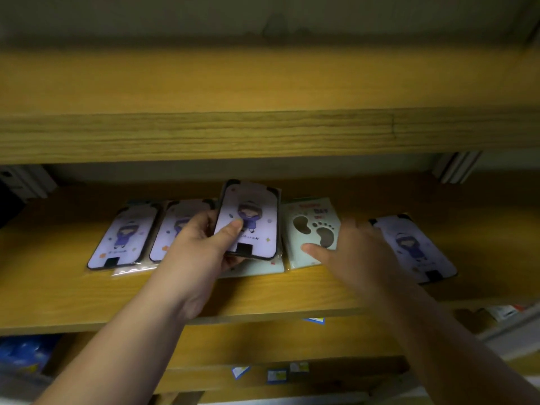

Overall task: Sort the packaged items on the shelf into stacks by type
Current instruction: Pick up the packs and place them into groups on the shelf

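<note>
Wooden shelf (73, 299) carries the packaged items in a row. The left hand (201, 244) is clamped on one purple phone case (248, 220), thumb on its face, raised and tilted just above a pale packet (257, 267). Two more purple cases (125, 238) lie at 9 o'clock of it. The right hand (356, 252) (blurred) rests with fingers spread apart on the footprint packet (312, 229); another purple case (420, 247) lies at 3 o'clock.
</note>
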Motion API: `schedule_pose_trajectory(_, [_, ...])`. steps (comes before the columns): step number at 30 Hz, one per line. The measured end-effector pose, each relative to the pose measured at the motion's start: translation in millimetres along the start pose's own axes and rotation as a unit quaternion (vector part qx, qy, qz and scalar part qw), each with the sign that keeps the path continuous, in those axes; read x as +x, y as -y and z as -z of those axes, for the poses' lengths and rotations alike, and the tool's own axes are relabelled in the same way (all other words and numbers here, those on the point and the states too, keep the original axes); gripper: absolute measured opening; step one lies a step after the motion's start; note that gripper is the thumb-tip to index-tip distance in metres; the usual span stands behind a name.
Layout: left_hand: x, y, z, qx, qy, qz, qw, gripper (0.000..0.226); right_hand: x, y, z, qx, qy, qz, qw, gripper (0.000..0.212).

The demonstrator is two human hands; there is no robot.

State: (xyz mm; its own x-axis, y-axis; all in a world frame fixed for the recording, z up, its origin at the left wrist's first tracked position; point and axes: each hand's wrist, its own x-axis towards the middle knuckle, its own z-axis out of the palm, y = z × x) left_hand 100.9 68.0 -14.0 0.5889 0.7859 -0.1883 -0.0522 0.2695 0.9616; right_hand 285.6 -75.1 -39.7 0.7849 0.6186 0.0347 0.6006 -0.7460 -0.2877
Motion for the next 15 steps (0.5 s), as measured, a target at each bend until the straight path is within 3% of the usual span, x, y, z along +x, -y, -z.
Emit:
schedule_pose_trajectory(4, [-7.2,-4.6,2.9,-0.077,0.002,0.010,0.997,0.032,10.4,-2.7,14.0,0.130,0.100,-0.036,0.986,0.084])
schedule_pose_trajectory(10, [-5.5,-2.0,13.2,-0.101,-0.002,0.010,0.995,0.021,8.2,-3.5,16.2,0.296,0.067,-0.035,0.952,0.024])
schedule_pose_trajectory(13, [-2.8,3.0,16.9,-0.091,-0.013,0.009,0.996,0.017,7.7,-3.3,15.2,0.347,0.042,-0.046,0.936,0.014])
schedule_pose_trajectory(15, [-1.9,4.4,16.1,-0.091,-0.007,0.016,0.996,0.017,4.4,-4.2,17.8,0.414,0.052,-0.067,0.906,0.013])
